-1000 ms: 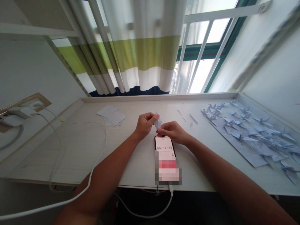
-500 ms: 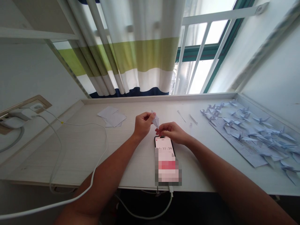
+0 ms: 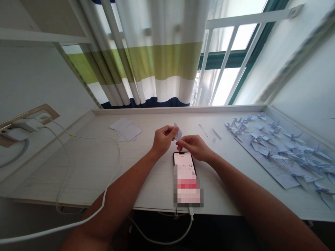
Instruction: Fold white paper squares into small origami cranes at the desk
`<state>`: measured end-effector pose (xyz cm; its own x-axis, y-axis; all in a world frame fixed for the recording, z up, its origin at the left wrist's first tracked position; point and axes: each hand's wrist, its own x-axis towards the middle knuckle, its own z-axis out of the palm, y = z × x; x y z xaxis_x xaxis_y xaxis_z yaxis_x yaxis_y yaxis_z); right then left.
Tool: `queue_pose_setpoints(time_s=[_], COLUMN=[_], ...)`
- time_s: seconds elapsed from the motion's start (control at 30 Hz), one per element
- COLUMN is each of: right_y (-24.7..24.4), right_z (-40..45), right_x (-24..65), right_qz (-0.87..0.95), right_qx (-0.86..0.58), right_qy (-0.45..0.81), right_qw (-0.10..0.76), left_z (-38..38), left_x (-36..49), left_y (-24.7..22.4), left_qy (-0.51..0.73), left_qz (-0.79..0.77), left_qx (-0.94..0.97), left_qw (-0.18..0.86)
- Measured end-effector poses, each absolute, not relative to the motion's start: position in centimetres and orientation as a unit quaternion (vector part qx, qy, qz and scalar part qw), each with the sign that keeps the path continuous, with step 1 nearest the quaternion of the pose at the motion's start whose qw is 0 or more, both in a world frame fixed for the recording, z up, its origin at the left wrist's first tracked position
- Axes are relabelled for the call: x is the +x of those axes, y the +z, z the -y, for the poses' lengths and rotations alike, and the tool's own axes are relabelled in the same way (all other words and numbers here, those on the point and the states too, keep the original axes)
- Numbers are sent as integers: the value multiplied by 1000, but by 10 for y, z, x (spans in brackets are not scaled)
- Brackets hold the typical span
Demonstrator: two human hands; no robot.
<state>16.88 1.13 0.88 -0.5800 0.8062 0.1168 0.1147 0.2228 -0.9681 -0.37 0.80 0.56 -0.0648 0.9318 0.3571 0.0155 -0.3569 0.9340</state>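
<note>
A small piece of folded white paper (image 3: 178, 134), diamond-like in outline, is held above the desk just beyond the phone. My left hand (image 3: 163, 140) pinches its left side between thumb and fingers. The thumb and fingertips of my right hand (image 3: 194, 146) are closed on its lower tip. Right below the hands lies a phone (image 3: 186, 174) with a lit timer screen, partly pixelated. Several folded paper cranes (image 3: 272, 137) cover the right of the desk, some on a printed sheet (image 3: 284, 182).
Loose white paper squares (image 3: 128, 130) lie at the back left. Narrow paper strips (image 3: 216, 134) rest right of the hands. A white cable (image 3: 119, 153) runs from the wall socket (image 3: 28, 123) across the desk and over my left forearm. A low rim (image 3: 167, 110) edges the desk's back.
My right fingers have closed on the paper's lower tip, where they were more spread before. The paper has shifted slightly right and turned a little, and my left hand has moved right with it.
</note>
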Motion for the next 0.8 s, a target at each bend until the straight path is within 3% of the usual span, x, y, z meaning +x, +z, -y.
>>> queue_pose_setpoints(time_s=[0.2,0.33,0.5,0.8], right_y=[13,14,11,9], right_z=[-18,-24,-24,-25], right_x=[177,182,180,178], right_qz=[736,715,704,669], right_qx=[-356,-397,-382,-361], right_qy=[465,388,390,443], right_qw=[339,426,454,475], left_z=[-12,-12,-4,-5], left_x=[-4,-5,-2,-2], left_y=[-4,-7,-3,-4], left_qy=[549,508,457,451], left_qz=[-402,-424,-410,-385], left_qx=[600,642,696,674], left_qw=[420,388,372,440])
